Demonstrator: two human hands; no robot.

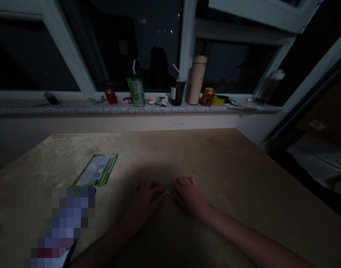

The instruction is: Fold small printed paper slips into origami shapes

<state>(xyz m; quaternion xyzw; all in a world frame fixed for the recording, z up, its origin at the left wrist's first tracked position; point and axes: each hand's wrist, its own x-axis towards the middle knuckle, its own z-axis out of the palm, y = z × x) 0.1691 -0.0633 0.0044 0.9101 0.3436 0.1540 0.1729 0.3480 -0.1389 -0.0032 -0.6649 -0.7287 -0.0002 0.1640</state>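
My left hand (146, 196) and my right hand (188, 194) rest close together on the brown table (229, 167), both with fingers curled. Between their fingertips they pinch a tiny greenish-white object (168, 192), too small and dim to name. A green printed leaflet (97, 170) lies flat on the table to the left of my hands.
The stone windowsill (75, 107) behind the table carries a green cup with a straw (136, 90), a dark cup with a straw (177, 91), a tall beige tumbler (196, 79), an orange can (208, 96), a red jar (111, 96) and paper scraps. A blurred patch covers the lower left corner.
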